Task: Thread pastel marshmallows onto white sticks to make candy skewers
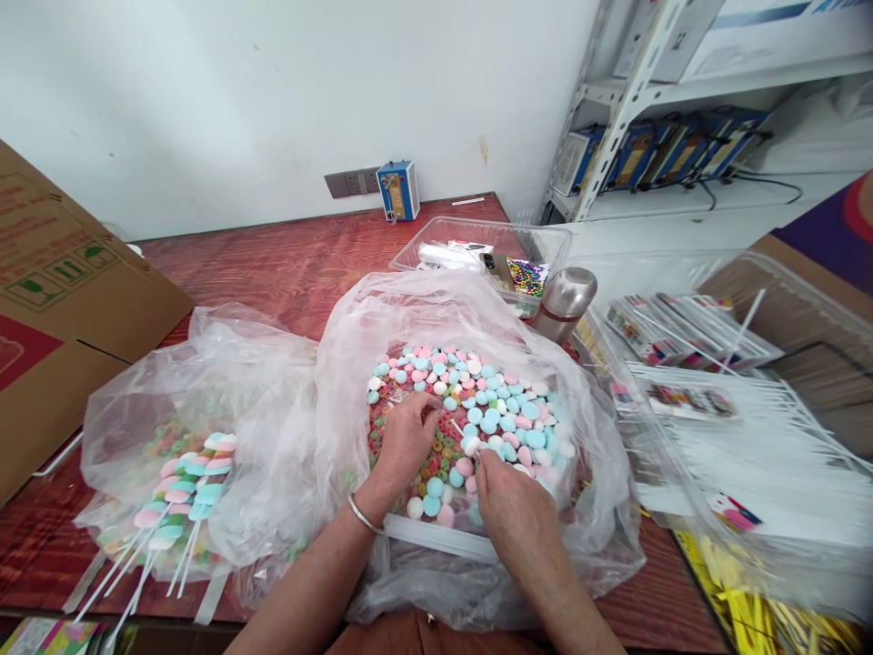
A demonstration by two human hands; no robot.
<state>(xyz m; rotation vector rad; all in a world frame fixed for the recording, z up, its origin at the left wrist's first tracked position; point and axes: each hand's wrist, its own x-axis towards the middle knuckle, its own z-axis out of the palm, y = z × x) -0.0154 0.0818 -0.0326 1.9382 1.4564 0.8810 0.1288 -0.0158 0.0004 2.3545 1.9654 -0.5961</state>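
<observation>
Pink, white and pale blue candies (505, 409) cover the right and back of a tray (436, 537) in front of the person, with green, orange and red rings (443, 459) at its left. Clear plastic of a bag (361, 318) bunches around the tray on the red wooden surface (273, 250). The left hand (406, 441), a bangle (365, 516) on its wrist, is over the rings, its fingers curled and thumb close to the index; whether they grip anything, I cannot tell. The right hand (511, 500) is over the near candies, thumb and index pinching a white stick (457, 426), whose tip points toward the left hand past a white candy. To the left, several skewers (181, 491) of candies and rings lie on a second bag (273, 464), beside a carton (61, 318). Behind the tray, a clear bin (416, 241) carries a phone (500, 270) and beads (528, 276); a steel flask (565, 300) stands just beside it. At the right, a larger tub (838, 537) contains many white sticks (770, 455) and flat packets (688, 332).
</observation>
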